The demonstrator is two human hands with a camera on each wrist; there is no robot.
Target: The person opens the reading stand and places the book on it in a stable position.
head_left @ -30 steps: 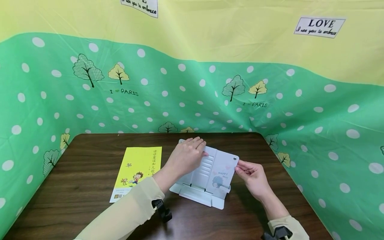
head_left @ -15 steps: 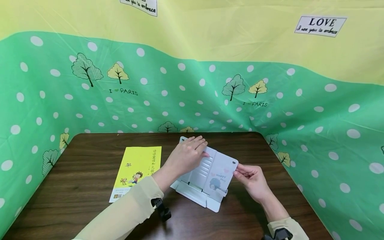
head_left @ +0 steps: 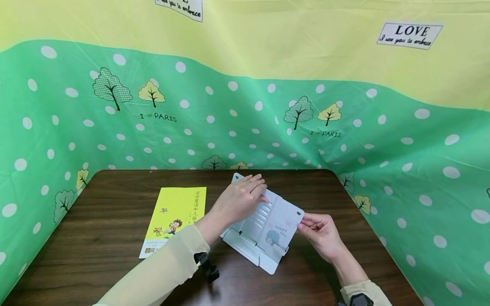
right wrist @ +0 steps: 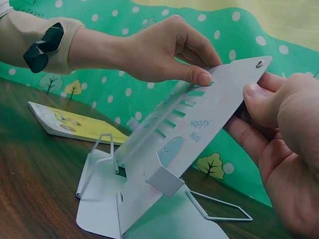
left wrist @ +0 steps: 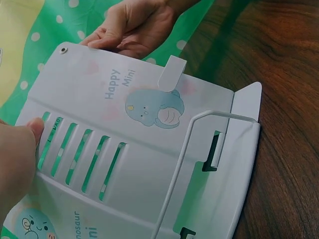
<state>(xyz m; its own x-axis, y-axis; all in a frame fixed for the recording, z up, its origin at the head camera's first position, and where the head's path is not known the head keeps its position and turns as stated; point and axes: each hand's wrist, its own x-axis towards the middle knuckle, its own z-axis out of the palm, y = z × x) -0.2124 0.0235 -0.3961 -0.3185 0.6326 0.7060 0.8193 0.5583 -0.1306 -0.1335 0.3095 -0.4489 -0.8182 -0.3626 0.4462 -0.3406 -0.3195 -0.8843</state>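
1. At the centre we see the white stand [right wrist: 194, 144], slotted and tilted, lettered "Happy Mini" beside a pale blue figure.
2. At 12 o'clock we find the left hand [right wrist: 164, 55], gripping the stand's top edge with its thumb on the front.
3. At 3 o'clock we note the right hand [right wrist: 286, 132], pinching the side edge below the riveted corner.
4. At 9 o'clock we observe a yellow book [right wrist: 82, 124] lying on the dark wooden table [right wrist: 30, 174].

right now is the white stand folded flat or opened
Opened: the right wrist view shows its printed panel slanting up from the front plate.
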